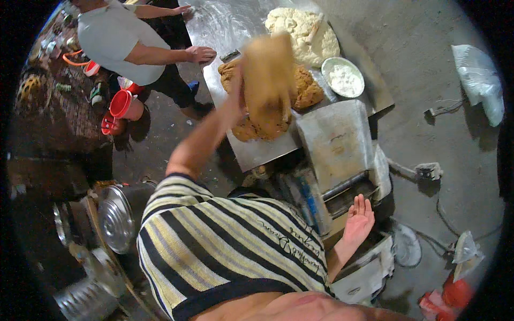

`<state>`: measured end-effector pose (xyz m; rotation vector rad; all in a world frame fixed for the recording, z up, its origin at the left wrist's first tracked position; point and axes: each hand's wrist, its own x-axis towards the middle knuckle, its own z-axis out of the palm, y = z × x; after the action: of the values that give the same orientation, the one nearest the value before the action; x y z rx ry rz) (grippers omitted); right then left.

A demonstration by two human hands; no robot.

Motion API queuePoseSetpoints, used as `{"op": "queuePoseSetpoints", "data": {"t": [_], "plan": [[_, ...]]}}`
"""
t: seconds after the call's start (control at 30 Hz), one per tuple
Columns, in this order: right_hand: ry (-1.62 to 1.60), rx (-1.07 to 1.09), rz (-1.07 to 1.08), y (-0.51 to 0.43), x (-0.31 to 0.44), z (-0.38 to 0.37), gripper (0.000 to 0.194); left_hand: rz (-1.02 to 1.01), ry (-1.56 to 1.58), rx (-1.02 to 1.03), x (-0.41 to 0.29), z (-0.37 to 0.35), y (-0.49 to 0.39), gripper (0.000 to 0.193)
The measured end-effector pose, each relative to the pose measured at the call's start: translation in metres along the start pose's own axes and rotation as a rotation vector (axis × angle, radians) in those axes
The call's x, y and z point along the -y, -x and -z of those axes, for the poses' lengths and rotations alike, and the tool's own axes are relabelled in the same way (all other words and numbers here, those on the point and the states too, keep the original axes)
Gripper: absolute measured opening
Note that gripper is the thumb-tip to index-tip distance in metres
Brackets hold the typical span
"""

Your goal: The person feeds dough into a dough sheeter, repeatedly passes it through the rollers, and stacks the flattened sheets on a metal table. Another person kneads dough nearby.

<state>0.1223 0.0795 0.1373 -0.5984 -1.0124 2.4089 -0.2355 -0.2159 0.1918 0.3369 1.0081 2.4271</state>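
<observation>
My left hand (237, 90), blurred, grips a raised slab of tan dough (268, 66) at its left side. Beneath the slab, darker brown dough (261, 130) lies on a metal-topped table (261, 154), partly hidden by it. My right hand (359, 220) is held with palm and fingers spread, nothing in it. It is beside the dark roller (346, 185) of a dough-rolling machine (337, 136), whose sloped metal plate meets the table. Farther back on the table sits a large mass of pale dough (301, 36). A bowl of white flour (344, 78) stands at the table's right.
Another person (120, 40) stands at the table's left side, one hand (200, 54) on its edge. Red buckets (121, 103) stand on the floor behind them. Lidded metal pots (115, 218) are at my left. Cables and a power socket (429, 171) lie on the floor at right, near a plastic sack (478, 80).
</observation>
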Motion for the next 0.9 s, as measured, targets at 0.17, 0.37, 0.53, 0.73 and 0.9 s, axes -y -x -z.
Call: {"op": "queuePoseSetpoints", "data": {"t": [0.17, 0.37, 0.53, 0.73, 0.9], "plan": [[0.008, -0.313, -0.183, -0.012, -0.064, -0.041, 0.035, -0.312, -0.446, 0.337, -0.157, 0.138, -0.174, 0.056], [0.076, -0.231, -0.174, -0.018, -0.124, -0.076, 0.027, 0.100, -1.559, 0.123, -0.039, 0.124, -0.114, 0.039], [0.266, -0.243, -0.239, -0.048, -0.173, -0.118, 0.017, 0.033, -1.774, 0.292, 0.044, 0.149, 0.029, 0.047], [0.637, -0.102, -0.261, -0.111, -0.244, -0.135, 0.027, -0.088, -1.714, 0.195, 0.046, 0.153, 0.038, 0.025], [1.250, -0.213, -0.088, -0.163, -0.275, -0.149, 0.055, -0.064, -1.663, 0.078, -0.032, 0.135, -0.043, 0.017]]}}
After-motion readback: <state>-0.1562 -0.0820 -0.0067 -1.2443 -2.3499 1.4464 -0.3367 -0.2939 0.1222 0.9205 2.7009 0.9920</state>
